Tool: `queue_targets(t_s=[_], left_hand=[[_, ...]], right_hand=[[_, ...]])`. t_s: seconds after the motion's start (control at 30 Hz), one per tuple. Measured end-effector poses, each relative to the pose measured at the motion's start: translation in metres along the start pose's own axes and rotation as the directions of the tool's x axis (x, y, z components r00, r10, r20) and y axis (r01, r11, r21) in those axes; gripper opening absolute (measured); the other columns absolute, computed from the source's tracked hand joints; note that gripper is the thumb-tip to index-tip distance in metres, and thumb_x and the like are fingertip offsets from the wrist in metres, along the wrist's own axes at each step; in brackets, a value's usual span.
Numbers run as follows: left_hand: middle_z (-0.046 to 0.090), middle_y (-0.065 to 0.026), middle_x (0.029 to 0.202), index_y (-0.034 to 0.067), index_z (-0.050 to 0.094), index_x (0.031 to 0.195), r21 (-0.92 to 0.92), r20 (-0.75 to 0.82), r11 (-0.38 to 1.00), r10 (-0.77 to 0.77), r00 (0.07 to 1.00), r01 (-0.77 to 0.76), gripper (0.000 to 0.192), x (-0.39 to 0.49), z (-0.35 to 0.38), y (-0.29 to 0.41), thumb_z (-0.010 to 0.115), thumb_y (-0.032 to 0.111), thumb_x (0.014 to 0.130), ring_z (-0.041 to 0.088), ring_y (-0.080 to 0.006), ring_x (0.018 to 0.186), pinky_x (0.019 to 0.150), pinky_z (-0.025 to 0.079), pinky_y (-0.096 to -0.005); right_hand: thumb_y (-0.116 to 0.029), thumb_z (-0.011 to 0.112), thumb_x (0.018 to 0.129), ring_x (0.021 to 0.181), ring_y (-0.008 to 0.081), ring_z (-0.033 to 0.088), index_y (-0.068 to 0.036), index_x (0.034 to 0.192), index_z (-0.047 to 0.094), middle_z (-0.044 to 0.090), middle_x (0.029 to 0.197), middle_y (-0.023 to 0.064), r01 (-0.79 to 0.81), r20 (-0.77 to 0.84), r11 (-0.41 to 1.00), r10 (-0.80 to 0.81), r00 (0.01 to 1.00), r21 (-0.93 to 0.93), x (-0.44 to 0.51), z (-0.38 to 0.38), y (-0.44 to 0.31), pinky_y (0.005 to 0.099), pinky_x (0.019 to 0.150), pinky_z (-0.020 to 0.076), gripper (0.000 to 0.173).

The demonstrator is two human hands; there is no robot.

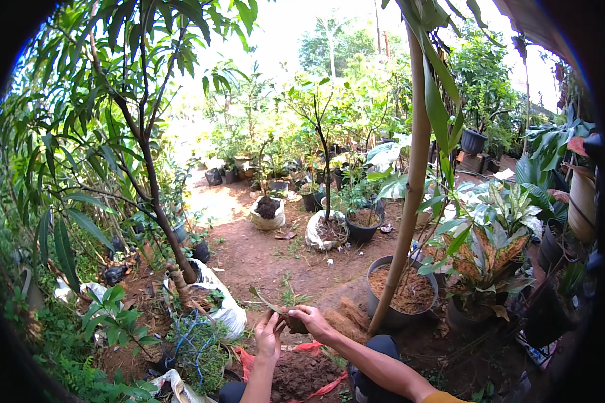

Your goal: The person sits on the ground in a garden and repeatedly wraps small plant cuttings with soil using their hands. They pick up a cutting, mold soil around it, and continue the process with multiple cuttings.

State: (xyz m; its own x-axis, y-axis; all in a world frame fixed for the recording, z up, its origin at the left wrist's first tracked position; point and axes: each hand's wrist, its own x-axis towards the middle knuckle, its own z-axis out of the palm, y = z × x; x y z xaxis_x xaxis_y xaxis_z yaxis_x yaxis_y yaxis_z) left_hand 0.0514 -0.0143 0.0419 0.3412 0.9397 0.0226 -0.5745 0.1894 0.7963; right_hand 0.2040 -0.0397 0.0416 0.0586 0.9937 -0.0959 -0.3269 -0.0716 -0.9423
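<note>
Both hands meet around a small plant (265,300) with a narrow green leaf pointing up and left. My left hand (268,336) grips it from below, near the base of the leaf. From the right, my right hand (310,321) holds its dark brown root clump (297,327); the fingers partly hide where leaf and clump join. Below the hands, between my knees, dark loose soil (302,374) lies in a red plastic sack (334,385). Brown coconut-like fibre (344,322) rests on the ground just right of my right hand.
A leaning bamboo pole (414,186) rises beside a wide grey pot (433,294) at right. On the left, a young tree (156,201) grows from a white sack (227,307). Variegated potted plants (494,247) crowd the right side. White sack planters (268,221) stand ahead on bare earth.
</note>
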Motion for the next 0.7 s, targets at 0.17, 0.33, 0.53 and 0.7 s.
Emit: queue_targets(t_s=[0.17, 0.33, 0.53, 0.7], left_hand=[[0.067, -0.0063, 0.111, 0.008, 0.059, 0.118, 0.120, -0.033, 0.993, -0.013, 0.999, 0.017, 0.026, -0.001, -0.004, 0.003, 0.059, 0.013, 0.093, 0.063, -0.0155, 0.100, 0.085, 0.050, -0.0320], [0.066, -0.0049, 0.110, 0.008, 0.057, 0.120, 0.067, -0.017, 0.996, -0.065, 0.998, 0.066, 0.028, -0.004, 0.000, 0.008, 0.058, 0.013, 0.092, 0.062, -0.0158, 0.101, 0.085, 0.049, -0.0334], [0.065, -0.0064, 0.109, 0.010, 0.056, 0.116, 0.013, -0.027, 0.999, -0.048, 0.998, 0.048, 0.028, -0.006, 0.006, 0.009, 0.059, 0.015, 0.088, 0.061, -0.0184, 0.101, 0.090, 0.047, -0.0389], [0.064, -0.0074, 0.110, 0.011, 0.056, 0.115, 0.015, -0.013, 0.999, -0.046, 0.999, 0.046, 0.028, -0.007, 0.007, 0.010, 0.059, 0.015, 0.088, 0.060, -0.0201, 0.101, 0.091, 0.047, -0.0406]], right_hand=[[-0.034, 0.064, 0.091, 0.069, 0.0099, 0.059, 0.000, 0.096, 0.064, 0.064, 0.084, 0.0045, -0.027, 0.045, 0.999, 0.026, 0.999, 0.032, -0.005, -0.001, -0.006, 0.0266, 0.060, 0.0482, 0.034], [-0.027, 0.060, 0.093, 0.068, 0.0132, 0.061, 0.004, 0.099, 0.065, 0.066, 0.084, 0.0083, 0.001, 0.033, 0.996, 0.002, 0.999, -0.088, 0.000, -0.001, -0.006, 0.0290, 0.062, 0.0503, 0.032], [-0.026, 0.059, 0.093, 0.074, 0.0116, 0.060, 0.002, 0.100, 0.066, 0.067, 0.086, 0.0070, 0.130, -0.021, 0.961, -0.139, 0.990, -0.246, -0.001, -0.001, -0.008, 0.0282, 0.066, 0.0498, 0.029], [-0.027, 0.060, 0.092, 0.076, 0.0095, 0.059, -0.001, 0.100, 0.066, 0.065, 0.085, 0.0041, 0.239, 0.019, 0.944, -0.241, 0.970, -0.226, -0.003, -0.003, -0.014, 0.0267, 0.067, 0.0483, 0.029]])
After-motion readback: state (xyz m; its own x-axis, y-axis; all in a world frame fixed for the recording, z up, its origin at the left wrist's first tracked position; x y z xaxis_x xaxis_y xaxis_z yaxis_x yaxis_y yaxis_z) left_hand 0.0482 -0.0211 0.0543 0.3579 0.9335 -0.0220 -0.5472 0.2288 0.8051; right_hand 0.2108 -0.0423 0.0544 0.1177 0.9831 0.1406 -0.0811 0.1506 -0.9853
